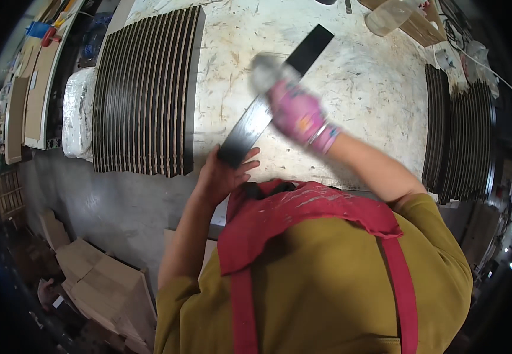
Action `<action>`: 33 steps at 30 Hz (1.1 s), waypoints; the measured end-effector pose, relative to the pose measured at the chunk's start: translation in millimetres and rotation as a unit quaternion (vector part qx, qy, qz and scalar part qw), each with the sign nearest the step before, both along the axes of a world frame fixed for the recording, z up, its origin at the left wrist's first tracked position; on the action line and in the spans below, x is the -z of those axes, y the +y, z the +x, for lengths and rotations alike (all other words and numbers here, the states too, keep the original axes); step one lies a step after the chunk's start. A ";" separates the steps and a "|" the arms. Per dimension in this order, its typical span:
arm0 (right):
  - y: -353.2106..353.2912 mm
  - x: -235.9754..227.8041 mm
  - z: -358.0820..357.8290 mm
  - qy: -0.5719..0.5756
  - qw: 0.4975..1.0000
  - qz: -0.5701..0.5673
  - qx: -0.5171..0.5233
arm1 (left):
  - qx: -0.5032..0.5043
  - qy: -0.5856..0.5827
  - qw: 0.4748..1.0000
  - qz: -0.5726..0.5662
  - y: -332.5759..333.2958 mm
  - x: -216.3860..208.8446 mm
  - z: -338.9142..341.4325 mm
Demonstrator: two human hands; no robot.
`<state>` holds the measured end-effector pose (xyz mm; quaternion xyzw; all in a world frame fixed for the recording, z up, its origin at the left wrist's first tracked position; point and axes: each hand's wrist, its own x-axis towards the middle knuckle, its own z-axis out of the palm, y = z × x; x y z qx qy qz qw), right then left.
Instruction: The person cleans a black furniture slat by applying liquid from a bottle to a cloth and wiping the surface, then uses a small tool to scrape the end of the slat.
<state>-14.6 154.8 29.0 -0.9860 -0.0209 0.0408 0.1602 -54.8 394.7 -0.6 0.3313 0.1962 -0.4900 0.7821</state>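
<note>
A long, narrow black board lies slanted over the worktable, its far end pointing up and to the right. My bare left hand cradles the near end, thumb on one side and fingers on the other. My right hand, in a pink patterned glove, presses a greyish-white wad onto the middle of the board. Motion smears the wad and the glove, so whether it is a cloth or a pad cannot be made out. The wad and hand hide part of the board's middle.
Dark boards stand on edge in a row at the left, beside a plastic-wrapped white bundle. More dark boards stand at the right. A translucent container and a cardboard box sit far right on the stained white worktable.
</note>
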 end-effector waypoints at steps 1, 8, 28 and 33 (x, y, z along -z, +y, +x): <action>28.4 2.2 -19.4 -0.014 0.997 -0.029 -0.070 | 0.000 0.000 1.000 0.005 2.1 3.6 0.6; 31.9 -16.1 -31.5 -0.116 0.974 0.134 -0.141 | 0.012 -0.015 0.998 -0.058 -2.4 5.9 1.2; 54.5 -10.2 -61.5 -0.150 0.964 0.184 -0.116 | -0.113 -0.028 0.991 -0.073 -22.2 -4.1 -17.7; -39.1 -5.6 -18.3 0.031 0.991 0.129 0.028 | -0.057 -0.007 0.994 -0.096 -18.1 1.0 -21.2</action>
